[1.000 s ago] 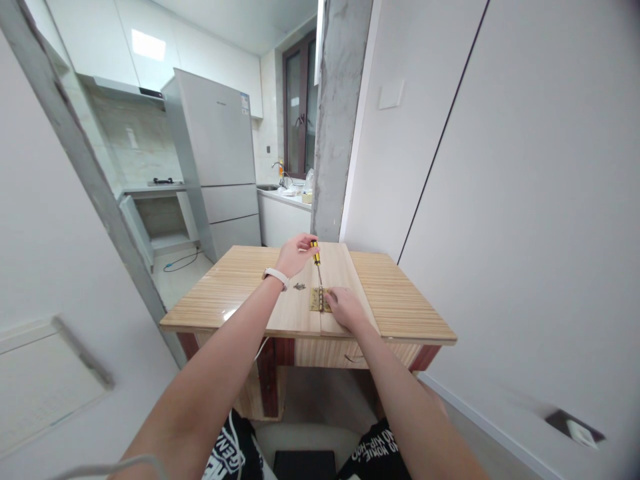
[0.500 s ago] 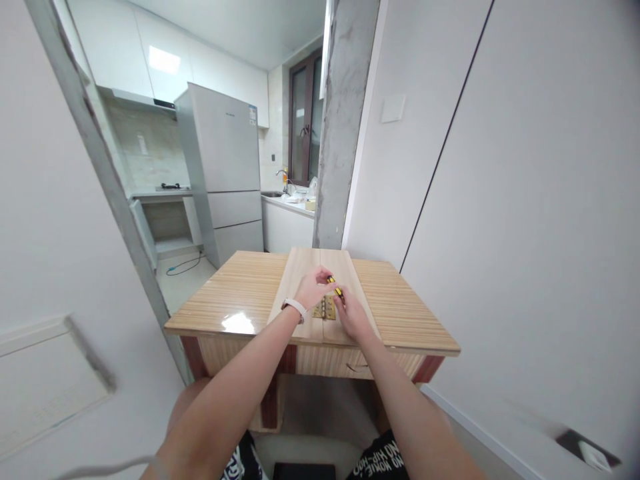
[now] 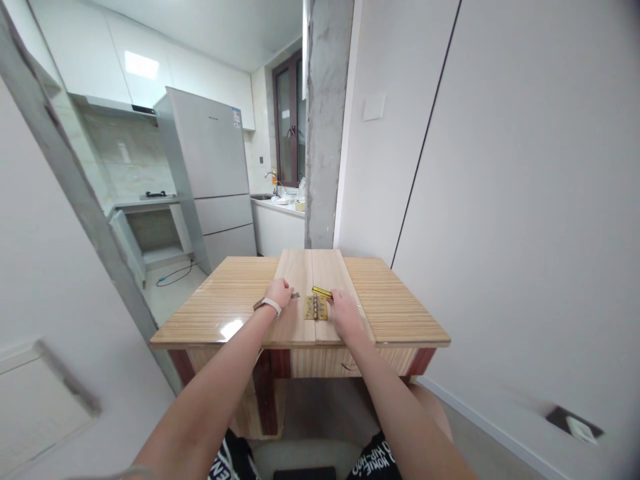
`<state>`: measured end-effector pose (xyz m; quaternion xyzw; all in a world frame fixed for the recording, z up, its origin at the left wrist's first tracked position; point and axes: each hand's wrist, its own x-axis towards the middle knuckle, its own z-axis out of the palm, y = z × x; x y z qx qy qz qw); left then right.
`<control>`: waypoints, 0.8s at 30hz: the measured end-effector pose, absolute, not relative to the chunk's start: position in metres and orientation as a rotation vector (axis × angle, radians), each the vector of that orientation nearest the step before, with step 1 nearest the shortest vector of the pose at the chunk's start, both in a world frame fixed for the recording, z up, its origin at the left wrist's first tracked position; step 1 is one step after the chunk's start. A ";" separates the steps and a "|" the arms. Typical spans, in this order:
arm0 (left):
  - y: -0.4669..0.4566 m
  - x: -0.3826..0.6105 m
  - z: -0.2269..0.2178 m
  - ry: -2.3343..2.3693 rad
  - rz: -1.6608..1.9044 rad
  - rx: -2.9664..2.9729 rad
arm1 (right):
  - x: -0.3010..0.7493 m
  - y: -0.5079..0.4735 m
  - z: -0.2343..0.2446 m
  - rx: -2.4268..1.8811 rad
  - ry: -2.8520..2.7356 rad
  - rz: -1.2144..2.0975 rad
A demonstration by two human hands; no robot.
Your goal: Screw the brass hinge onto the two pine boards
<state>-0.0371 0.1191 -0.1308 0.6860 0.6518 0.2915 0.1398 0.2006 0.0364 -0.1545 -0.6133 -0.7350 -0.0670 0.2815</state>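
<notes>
My right hand (image 3: 346,312) is closed around one end of a screwdriver (image 3: 322,292) with a yellow and black handle, which points left just above a brass hinge (image 3: 315,309). The hinge lies open across the seam between two pale wooden boards (image 3: 295,267). To the left, my left hand (image 3: 279,292), with a pale watch strap on the wrist, has its fingers drawn together at a small heap of dark metal pieces (image 3: 296,295) that look like screws. Whether a piece is between those fingertips is too small to tell.
The boards rest on a striped wooden table (image 3: 400,300) with a drawer below its front edge. A wall (image 3: 500,200) stands close on the right. Beyond the table are a concrete pillar (image 3: 325,133), a grey refrigerator (image 3: 215,153) and a kitchen counter (image 3: 280,223).
My left hand has left the screwdriver and moved left to the small metal pieces. The screwdriver, now in my right hand alone, has turned more level. The view has shifted slightly right.
</notes>
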 end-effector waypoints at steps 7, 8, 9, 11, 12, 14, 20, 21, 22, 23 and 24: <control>0.127 -0.032 -0.143 1.925 0.691 1.996 | 0.203 0.036 -0.153 -1.690 -1.980 -0.184; 0.128 -0.033 -0.143 1.928 0.688 1.996 | 0.203 0.036 -0.154 -1.687 -1.988 -0.183; 0.128 -0.033 -0.143 1.930 0.687 1.994 | 0.203 0.037 -0.154 -1.684 -1.991 -0.182; 0.128 -0.034 -0.143 1.937 0.693 1.987 | 0.203 0.037 -0.154 -1.673 -1.986 -0.188; 0.128 -0.034 -0.143 1.939 0.698 1.983 | 0.203 0.036 -0.154 -1.666 -1.980 -0.193; 0.128 -0.034 -0.143 1.947 0.717 1.977 | 0.203 0.036 -0.154 -1.660 -1.963 -0.198; 0.131 -0.032 -0.144 1.972 0.763 1.997 | 0.204 0.036 -0.155 -1.675 -1.934 -0.181; 0.132 -0.032 -0.145 1.969 0.756 2.003 | 0.204 0.036 -0.155 -1.671 -1.934 -0.185; 0.132 -0.033 -0.147 1.965 0.749 2.008 | 0.204 0.036 -0.155 -1.670 -1.934 -0.186; 0.132 -0.033 -0.148 1.962 0.744 2.010 | 0.205 0.037 -0.155 -1.673 -1.935 -0.183; 0.132 -0.033 -0.149 1.957 0.740 2.010 | 0.205 0.037 -0.155 -1.677 -1.936 -0.179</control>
